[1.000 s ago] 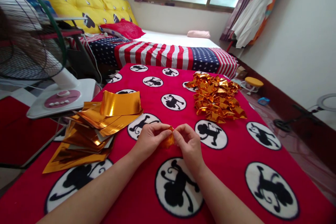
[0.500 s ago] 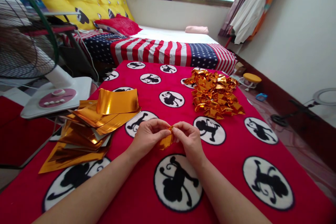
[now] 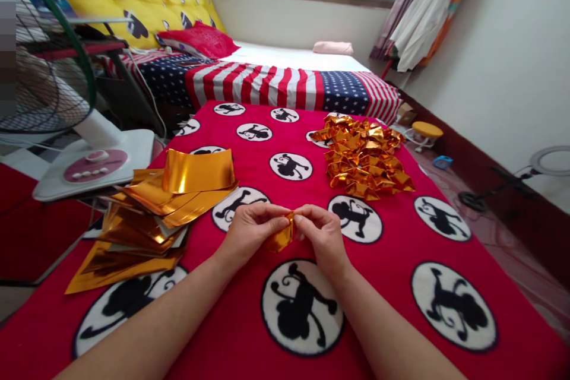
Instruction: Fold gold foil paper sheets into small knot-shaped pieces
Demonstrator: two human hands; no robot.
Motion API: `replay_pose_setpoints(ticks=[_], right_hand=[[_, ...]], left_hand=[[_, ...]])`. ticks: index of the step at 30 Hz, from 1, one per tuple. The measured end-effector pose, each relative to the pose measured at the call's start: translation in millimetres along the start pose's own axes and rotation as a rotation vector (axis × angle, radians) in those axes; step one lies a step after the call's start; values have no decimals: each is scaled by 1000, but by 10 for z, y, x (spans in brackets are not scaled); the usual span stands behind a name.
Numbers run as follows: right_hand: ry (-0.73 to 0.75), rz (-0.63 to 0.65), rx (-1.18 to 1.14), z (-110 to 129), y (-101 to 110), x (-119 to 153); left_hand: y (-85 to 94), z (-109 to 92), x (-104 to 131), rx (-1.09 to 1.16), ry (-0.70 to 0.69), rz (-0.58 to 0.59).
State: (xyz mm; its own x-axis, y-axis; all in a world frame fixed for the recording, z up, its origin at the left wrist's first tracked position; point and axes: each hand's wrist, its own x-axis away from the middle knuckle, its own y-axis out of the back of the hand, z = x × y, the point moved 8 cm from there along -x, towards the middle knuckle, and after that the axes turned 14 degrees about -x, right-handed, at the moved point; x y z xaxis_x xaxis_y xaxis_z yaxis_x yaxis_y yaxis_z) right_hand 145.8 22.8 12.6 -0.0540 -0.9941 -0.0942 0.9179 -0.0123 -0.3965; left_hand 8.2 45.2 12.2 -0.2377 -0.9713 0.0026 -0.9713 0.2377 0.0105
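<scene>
Between my two hands, above the middle of the red cloth (image 3: 374, 297), is a small piece of folded gold foil paper (image 3: 282, 241). My left hand (image 3: 253, 230) pinches it from the left with thumb and fingers. From the right, my right hand (image 3: 321, 235) grips its other end, thumb against the fingers. The fingertips hide much of the paper's upper part. Left of my hands lies a loose stack of flat gold foil sheets (image 3: 200, 171). A pile of folded gold foil pieces (image 3: 363, 157) rests beyond my right hand.
A fan (image 3: 95, 157) with a white base stands at the left, close to the sheets. Behind the cloth is a bed (image 3: 262, 86) with a striped and starred cover. On the floor at right are a yellow stool (image 3: 427, 129) and a ring-shaped stand (image 3: 550, 160).
My fingers have shifted slightly on the foil paper, and a bright folded edge now shows between the fingertips. The stack and the pile look the same.
</scene>
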Motion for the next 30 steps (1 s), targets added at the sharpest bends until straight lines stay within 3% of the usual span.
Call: replay_pose_setpoints(ticks=[11, 20, 24, 30], right_hand=[[96, -34, 133, 45, 13, 25], [38, -74, 83, 6, 43, 22], [9, -77, 76, -3, 56, 15], [-16, -66, 80, -27, 54, 20]], left_hand=[[5, -1, -1, -62, -30, -21], [14, -17, 14, -179, -107, -41], [23, -96, 28, -323, -245, -53], [-27, -319, 111, -578, -575, -46]])
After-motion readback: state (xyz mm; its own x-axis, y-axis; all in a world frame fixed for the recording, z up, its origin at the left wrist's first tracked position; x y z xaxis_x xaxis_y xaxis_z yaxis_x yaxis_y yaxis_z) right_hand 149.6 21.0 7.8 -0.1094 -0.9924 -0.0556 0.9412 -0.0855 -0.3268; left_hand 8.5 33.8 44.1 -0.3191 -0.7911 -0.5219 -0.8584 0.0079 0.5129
